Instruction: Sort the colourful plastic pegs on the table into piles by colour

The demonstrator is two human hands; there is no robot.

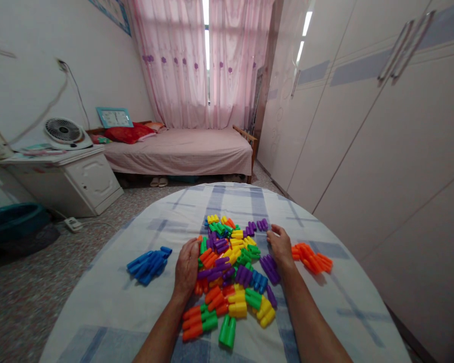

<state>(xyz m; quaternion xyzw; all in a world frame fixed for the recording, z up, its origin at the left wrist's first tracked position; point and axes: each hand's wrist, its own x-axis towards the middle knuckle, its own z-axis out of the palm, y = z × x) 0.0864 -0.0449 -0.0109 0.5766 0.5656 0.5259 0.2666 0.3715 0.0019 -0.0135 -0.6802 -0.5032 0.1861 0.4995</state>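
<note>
- Mixed pile of plastic pcs (230, 257) mid-table (310, 312), btwn both hands!
- L hand (187, 264): fingers near straight, cupping pile's L edge, no grip visible.
- R hand (280, 244): loosely curled, part-open, by purple pc (262, 225); can't tell if it's holding anything.
- Pcs prob. light, stiff, a bit slippery, not fragile; pinch across tube sides.
- Axes every which way: front green pc (227, 331) roughly twd wearer; blue pcs (147, 264) slant up-right.
</note>
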